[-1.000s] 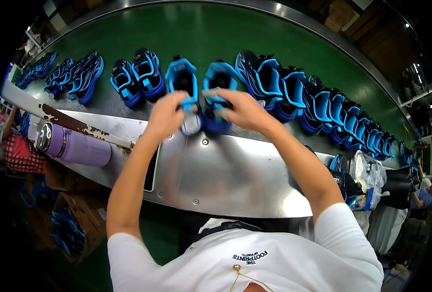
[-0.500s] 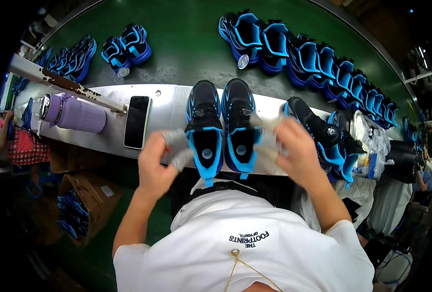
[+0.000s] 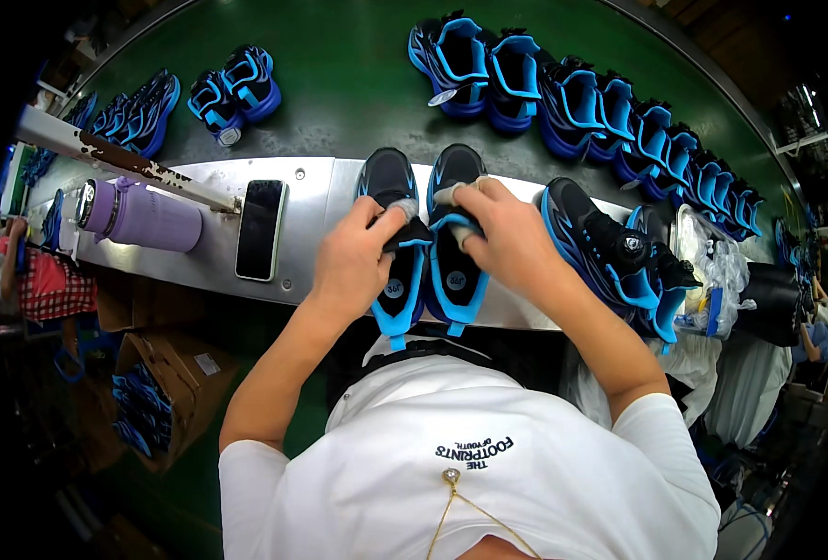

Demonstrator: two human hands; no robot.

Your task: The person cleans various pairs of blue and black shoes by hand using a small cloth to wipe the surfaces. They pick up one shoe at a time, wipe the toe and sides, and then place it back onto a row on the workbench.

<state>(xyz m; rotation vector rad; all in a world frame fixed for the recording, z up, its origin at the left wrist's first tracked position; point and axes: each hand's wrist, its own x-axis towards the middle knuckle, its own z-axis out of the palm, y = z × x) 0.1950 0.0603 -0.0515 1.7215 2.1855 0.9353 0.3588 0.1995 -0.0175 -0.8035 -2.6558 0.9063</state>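
A pair of black and blue shoes lies on the metal ledge point(image 3: 320, 187) in front of me, toes pointing away. My left hand point(image 3: 356, 266) presses a wad of grey paper point(image 3: 401, 208) into the opening of the left shoe point(image 3: 388, 187). My right hand point(image 3: 505, 235) pushes another grey wad point(image 3: 451, 194) into the right shoe point(image 3: 453, 280). Both hands' fingers are curled around the paper at the shoes' mouths.
A black phone point(image 3: 261, 230) and a purple bottle point(image 3: 141, 217) lie on the ledge to the left. More black and blue shoes point(image 3: 619, 261) sit at right, and rows of blue shoes point(image 3: 582, 103) line the green conveyor point(image 3: 339, 84). A cardboard box point(image 3: 166, 383) stands below left.
One second ago my hands reached out to a pair on the conveyor. The pair now lies on the ledge, and my hands have moved onto its openings with the paper wads.
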